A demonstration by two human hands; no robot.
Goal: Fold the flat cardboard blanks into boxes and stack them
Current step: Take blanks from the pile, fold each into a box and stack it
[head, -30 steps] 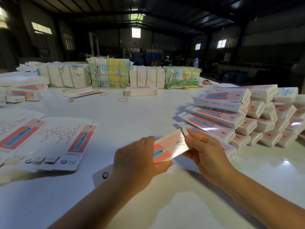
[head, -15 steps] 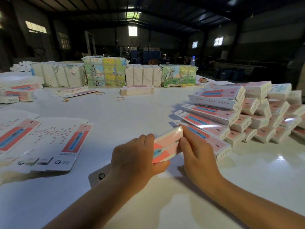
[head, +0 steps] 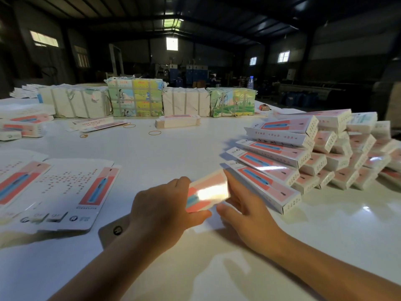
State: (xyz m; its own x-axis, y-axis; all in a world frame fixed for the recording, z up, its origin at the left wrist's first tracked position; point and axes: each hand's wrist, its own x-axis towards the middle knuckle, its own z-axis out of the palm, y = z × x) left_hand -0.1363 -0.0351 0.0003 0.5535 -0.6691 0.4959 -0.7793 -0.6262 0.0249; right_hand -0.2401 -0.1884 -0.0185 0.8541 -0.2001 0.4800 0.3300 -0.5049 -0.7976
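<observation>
Head view: my left hand (head: 160, 211) grips the near end of a half-folded box (head: 207, 193), fingers curled over its top and thumb under the front edge. The box is long and slim, glossy, with a pink top panel, a red-and-blue print toward my left hand and a strong glare across the middle; its grey tab (head: 112, 232) with a round black logo sticks out past my left wrist and lies on the table (head: 173, 153). My right hand (head: 243, 209) is released, fingers straight, index fingertip touching the box's far end and the thumb just beside the near corner, not wrapped round anything. The box sits near the table's front edge, about mid-width, just beside the lowest box of the stack of finished boxes (head: 303, 153), which leans in overlapping rows toward the right edge, same pink/red/blue print, white dotted end flaps. Flat blanks (head: 71, 192) lie spread near the left edge, white with scattered red dots and a pink-red strip. Along the far edge stand wrapped bundles (head: 135, 97), some white, some green-yellow printed; a short pile of folded blanks (head: 178, 122) lies in front of them, with rubber bands (head: 154, 132) loose on the table nearby. A plastic bottle (head: 250, 82) stands behind the bundles.
</observation>
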